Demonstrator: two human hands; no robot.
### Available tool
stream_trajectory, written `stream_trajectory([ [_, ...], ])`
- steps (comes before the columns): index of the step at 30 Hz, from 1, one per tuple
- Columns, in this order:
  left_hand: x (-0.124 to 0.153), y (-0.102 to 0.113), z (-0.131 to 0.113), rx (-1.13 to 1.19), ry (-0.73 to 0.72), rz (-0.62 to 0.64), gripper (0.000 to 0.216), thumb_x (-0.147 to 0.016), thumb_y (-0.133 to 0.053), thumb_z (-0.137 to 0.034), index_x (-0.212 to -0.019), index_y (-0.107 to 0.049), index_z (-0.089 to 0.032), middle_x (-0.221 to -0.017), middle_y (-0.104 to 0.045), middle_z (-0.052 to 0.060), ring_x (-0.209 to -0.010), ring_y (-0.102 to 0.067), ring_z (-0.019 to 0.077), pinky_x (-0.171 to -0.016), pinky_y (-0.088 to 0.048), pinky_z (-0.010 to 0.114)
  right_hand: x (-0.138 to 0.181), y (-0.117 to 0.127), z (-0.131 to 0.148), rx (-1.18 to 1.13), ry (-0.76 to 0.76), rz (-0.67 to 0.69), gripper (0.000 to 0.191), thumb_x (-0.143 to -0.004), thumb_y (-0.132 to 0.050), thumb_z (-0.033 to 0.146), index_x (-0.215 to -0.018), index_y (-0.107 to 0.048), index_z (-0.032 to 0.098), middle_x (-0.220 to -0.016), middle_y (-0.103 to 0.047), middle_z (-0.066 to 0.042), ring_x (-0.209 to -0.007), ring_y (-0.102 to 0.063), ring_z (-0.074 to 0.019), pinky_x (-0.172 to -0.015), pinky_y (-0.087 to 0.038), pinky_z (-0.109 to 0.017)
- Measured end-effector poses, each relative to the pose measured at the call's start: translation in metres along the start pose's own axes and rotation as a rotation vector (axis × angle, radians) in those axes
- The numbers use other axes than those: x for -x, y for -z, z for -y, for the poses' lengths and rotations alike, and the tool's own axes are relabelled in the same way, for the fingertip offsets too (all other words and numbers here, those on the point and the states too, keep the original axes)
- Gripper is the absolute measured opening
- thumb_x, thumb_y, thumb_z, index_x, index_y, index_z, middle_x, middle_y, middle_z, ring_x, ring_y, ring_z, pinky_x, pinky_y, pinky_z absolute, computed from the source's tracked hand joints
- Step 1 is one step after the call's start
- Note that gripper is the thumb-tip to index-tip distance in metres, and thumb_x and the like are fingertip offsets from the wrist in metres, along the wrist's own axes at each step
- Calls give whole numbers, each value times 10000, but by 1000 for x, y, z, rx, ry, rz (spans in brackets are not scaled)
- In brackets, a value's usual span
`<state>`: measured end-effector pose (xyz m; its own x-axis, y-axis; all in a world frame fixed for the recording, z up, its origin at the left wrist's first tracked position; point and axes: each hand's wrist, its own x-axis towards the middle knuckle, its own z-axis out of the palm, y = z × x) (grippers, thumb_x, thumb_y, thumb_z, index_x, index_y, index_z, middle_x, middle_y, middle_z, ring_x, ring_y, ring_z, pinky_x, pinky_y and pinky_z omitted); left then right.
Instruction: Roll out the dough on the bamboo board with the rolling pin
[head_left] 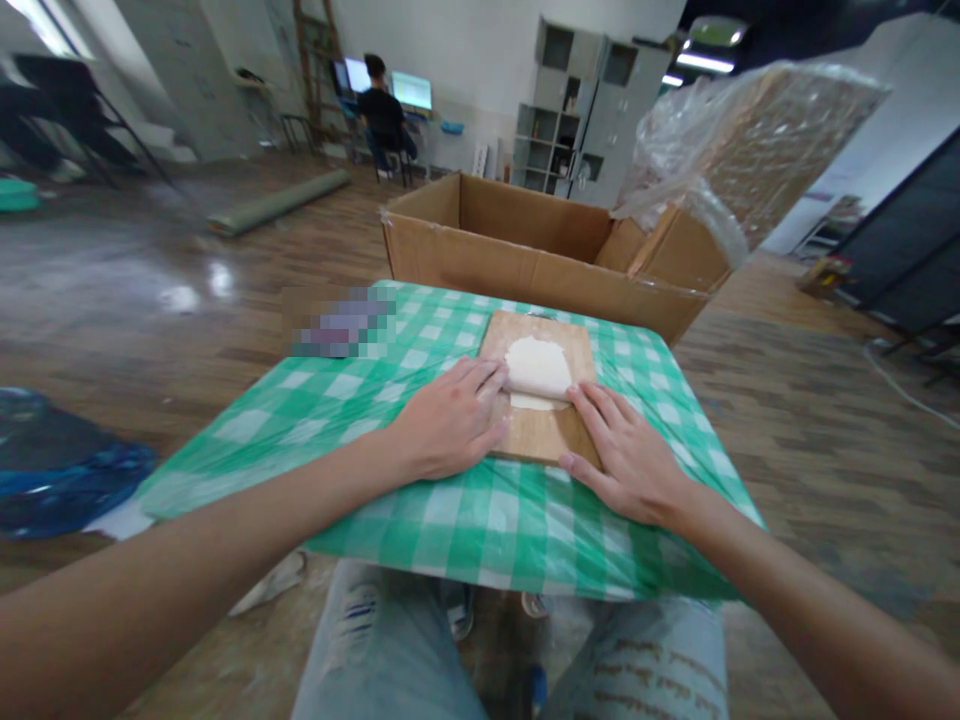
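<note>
On a wooden board lies a flat sheet of white dough. A pale rolling pin lies across the dough, which shows on both its far and near sides. My left hand is on the pin's left end, fingers bent over it and thumb low against the board. At the right end, my right hand has its fingers over the pin and its thumb spread towards the board's near edge. Both hands hide the pin's ends.
The board rests on a table with a green-and-white checked cover. A blurred-out item is at its far left. Behind the table stands a large cardboard box. A blue plastic bag is left; a person sits at monitors.
</note>
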<state>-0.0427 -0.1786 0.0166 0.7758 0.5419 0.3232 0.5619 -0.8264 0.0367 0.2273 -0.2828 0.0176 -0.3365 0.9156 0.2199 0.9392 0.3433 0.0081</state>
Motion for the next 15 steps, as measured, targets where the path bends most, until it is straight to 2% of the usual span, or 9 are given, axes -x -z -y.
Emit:
stream_trajectory([
  [6,13,2,-2,28,-23,-3,662,-982,-498,-446,-1543,-458,-97,-1565,-495,181,-1493,-427,324,-1310,-265,477,11,5,7,-24,8,-12,916,-1013,-355,716,-1646,-303,57,-1628,-419,-225,-1518,-342,-391,-1248,-317,-560],
  [11,6,2,-4,20,-24,-3,713,-946,-544,-471,-1535,-460,-76,-1464,-544,204,-1388,-507,350,-1294,-286,508,-1,5,8,8,-9,-9,950,-998,-333,745,-1598,-386,10,-1500,-516,-256,-1369,-462,-430,-1189,-374,-575],
  [15,2,2,-6,26,-23,-5,716,-963,-528,-504,-1547,-455,-96,-1411,-567,203,-1345,-535,352,-1282,-296,537,-7,3,10,3,-50,-8,885,-1014,-305,722,-1605,-394,69,-1475,-550,-223,-1367,-465,-429,-1169,-387,-587],
])
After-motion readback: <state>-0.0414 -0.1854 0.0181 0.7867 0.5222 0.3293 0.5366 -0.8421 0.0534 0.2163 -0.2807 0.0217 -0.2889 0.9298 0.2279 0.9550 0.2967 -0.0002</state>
